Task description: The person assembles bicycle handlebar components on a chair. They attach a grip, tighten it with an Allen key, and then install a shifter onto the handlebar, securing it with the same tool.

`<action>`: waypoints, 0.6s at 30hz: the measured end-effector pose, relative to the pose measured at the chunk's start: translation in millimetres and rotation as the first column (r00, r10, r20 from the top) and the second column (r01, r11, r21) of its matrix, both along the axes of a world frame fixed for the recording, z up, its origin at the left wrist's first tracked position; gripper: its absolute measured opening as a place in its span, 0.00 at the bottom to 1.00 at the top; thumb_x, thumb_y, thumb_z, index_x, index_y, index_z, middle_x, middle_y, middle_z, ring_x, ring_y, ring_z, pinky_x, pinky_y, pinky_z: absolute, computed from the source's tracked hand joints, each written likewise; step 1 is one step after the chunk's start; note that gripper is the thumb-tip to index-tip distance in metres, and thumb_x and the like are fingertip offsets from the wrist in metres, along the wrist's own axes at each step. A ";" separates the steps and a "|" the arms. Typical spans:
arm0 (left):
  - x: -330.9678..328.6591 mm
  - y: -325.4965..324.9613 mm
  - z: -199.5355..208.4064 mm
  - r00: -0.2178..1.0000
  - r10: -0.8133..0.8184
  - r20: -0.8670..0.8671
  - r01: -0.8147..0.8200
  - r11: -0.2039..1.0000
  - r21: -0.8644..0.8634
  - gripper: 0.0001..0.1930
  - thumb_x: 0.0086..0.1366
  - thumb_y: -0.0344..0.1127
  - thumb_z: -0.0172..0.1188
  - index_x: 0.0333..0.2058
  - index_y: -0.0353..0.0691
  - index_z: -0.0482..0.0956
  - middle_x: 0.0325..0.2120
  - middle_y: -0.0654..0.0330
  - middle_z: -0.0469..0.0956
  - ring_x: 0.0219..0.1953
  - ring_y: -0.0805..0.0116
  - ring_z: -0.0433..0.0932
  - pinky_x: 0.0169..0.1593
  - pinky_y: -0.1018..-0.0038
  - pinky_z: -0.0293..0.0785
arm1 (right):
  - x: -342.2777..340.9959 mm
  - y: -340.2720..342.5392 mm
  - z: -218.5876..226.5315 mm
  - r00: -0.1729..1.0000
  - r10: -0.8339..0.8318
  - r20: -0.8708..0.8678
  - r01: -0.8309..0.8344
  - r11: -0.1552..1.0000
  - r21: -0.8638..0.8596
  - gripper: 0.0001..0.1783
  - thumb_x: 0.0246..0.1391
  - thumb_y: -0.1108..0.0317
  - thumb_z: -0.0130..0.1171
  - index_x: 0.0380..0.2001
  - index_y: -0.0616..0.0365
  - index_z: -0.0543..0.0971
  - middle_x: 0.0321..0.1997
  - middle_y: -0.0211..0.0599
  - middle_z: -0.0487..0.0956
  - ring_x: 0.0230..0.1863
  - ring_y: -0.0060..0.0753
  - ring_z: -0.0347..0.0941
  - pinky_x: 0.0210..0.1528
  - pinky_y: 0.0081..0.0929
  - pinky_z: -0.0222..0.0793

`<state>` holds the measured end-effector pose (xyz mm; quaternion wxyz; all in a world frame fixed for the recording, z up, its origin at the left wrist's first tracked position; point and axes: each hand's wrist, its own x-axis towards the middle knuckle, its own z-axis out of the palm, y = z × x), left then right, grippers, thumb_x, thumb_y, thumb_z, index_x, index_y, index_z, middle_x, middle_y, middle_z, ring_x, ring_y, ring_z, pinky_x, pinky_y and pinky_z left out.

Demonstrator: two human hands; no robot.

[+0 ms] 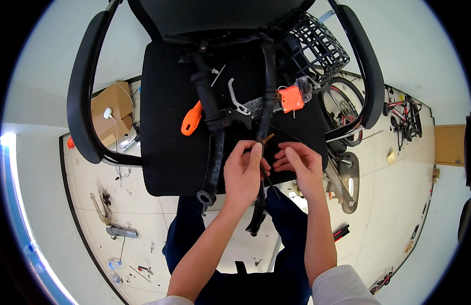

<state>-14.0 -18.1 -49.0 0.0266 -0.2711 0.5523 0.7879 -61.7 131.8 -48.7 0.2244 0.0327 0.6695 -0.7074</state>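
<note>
My left hand (242, 173) is closed around a long black bent tube (268, 71), thumb on top, next to a small rusty brown piece (268, 138). A thin black strip (270, 184) sticks out below its fingers. Just right of the tube, my right hand (305, 168) hovers with loosely curled fingers apart, and I see nothing in them. Left of the tube lies a black grip (209, 96) with a black brake lever (238, 117). Close by are a silver lever (232, 92), an orange handle (191, 120) and a bright orange square piece (292, 99).
Everything rests on a black chair seat (164, 127) between two armrests (86, 86). A black basket (322, 46) leans at the back right. On the floor are a cardboard box (109, 109), a silver metal part (121, 232), a wheel (342, 104) and a red bicycle (405, 114).
</note>
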 end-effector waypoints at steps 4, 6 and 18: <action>0.9 5.4 -0.3 0.999 -0.030 -0.028 0.026 0.992 -0.122 0.10 0.73 0.38 0.52 0.41 0.38 0.74 0.19 0.64 0.75 0.21 0.80 0.73 0.24 0.83 0.65 | 2.8 1.2 8.1 0.980 -0.009 -0.199 0.041 0.987 0.157 0.13 0.59 0.78 0.57 0.48 0.67 0.77 0.39 0.40 0.81 0.36 0.28 0.80 0.41 0.23 0.78; 1.4 4.1 -2.5 0.999 -0.034 -0.041 0.028 0.987 -0.157 0.09 0.72 0.36 0.54 0.40 0.36 0.76 0.18 0.65 0.74 0.20 0.80 0.72 0.24 0.82 0.65 | 2.1 -1.1 6.3 0.946 0.039 -0.322 0.036 0.974 0.225 0.20 0.53 0.83 0.61 0.50 0.65 0.76 0.41 0.40 0.80 0.37 0.27 0.80 0.42 0.23 0.78; 2.4 6.1 2.3 1.000 -0.029 -0.008 0.026 0.966 -0.257 0.10 0.72 0.38 0.52 0.39 0.37 0.72 0.19 0.61 0.80 0.19 0.74 0.78 0.24 0.76 0.68 | 36.2 0.6 18.8 0.850 0.328 -0.412 -0.070 0.846 0.528 0.17 0.49 0.69 0.69 0.41 0.61 0.76 0.30 0.37 0.80 0.29 0.29 0.79 0.31 0.22 0.75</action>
